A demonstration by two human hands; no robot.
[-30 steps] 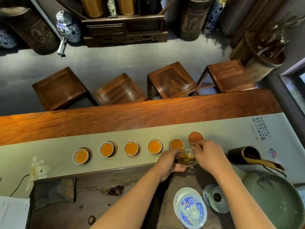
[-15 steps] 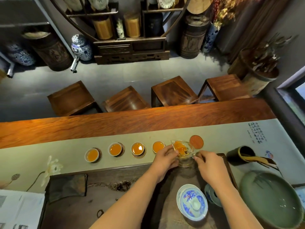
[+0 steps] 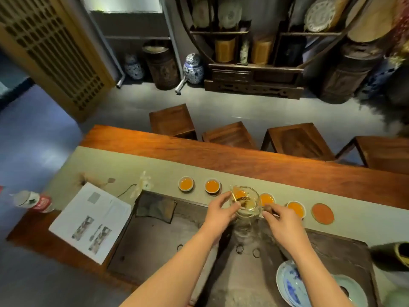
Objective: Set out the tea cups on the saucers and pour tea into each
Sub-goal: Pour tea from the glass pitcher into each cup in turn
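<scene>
A clear glass pitcher with a spout (image 3: 244,203) is held between both hands above the row of cups, over the far edge of the dark stone tea tray (image 3: 155,244). The left hand (image 3: 219,212) is closed against its left side with thumb and fingers; the right hand (image 3: 282,220) pinches at its right side, where the handle appears to be, though the exact hold is blurred. A little amber tea is seen inside the pitcher, and an orange-filled cup shows through the glass behind it.

Left of the grip, two small white cups of orange tea (image 3: 186,183) (image 3: 213,186) sit on dark saucers. Right of the grip, two more filled white cups (image 3: 267,199) (image 3: 296,208) are lined up, and beyond them a round reddish-brown saucer (image 3: 322,213) lies with no cup on it. All are set on a pale green cloth runner (image 3: 168,171) laid along the reddish wooden table (image 3: 243,158).

Nearer than the right hand, a blue-and-white porcelain bowl (image 3: 290,282) rests on the tray.
</scene>
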